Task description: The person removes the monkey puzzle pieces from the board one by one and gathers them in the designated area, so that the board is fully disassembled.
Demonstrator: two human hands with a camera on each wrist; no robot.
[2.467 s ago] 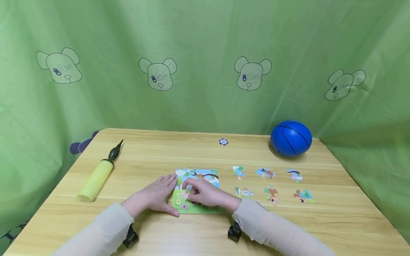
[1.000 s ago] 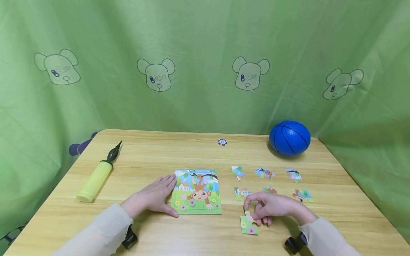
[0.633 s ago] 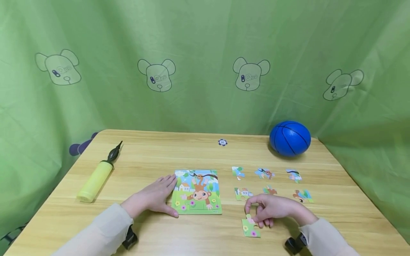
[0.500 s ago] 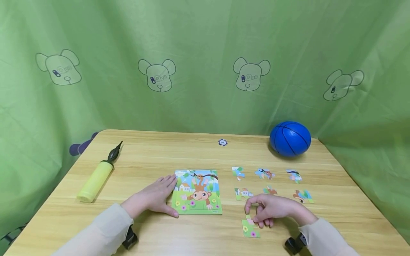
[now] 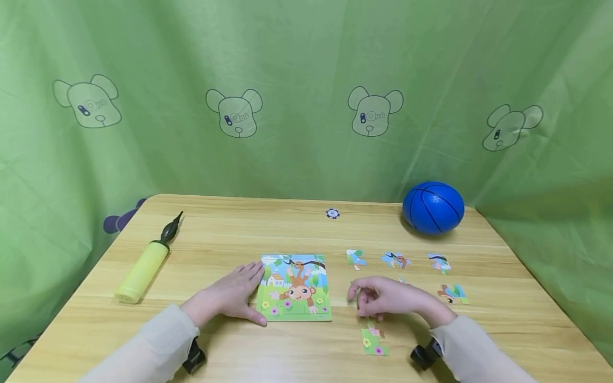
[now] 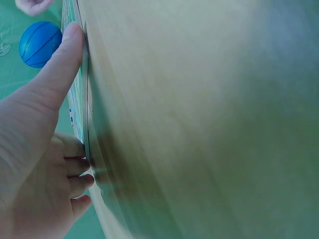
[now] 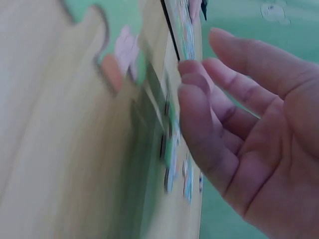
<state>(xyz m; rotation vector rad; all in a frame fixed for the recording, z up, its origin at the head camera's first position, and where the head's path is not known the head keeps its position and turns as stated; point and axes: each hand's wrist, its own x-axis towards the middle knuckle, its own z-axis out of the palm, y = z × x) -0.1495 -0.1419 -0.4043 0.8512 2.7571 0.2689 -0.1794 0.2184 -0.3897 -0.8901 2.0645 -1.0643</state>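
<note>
Centrally: puzzle board (image 5: pixel 294 287) — left hand (image 5: pixel 230 295) flat against its left edge; right hand (image 5: pixel 383 298), fingers loose, empty, just above loose piece (image 5: pixel 373 340) lower right.

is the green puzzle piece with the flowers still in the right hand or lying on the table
On the table. The green piece lies flat, apart from the right hand, whose loosely curled fingers hold nothing.

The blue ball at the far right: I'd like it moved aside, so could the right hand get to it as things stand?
Probably yes. The right hand is open and holds nothing, and only flat loose puzzle pieces lie on the table between it and the blue ball, so it could pass over them.
</note>
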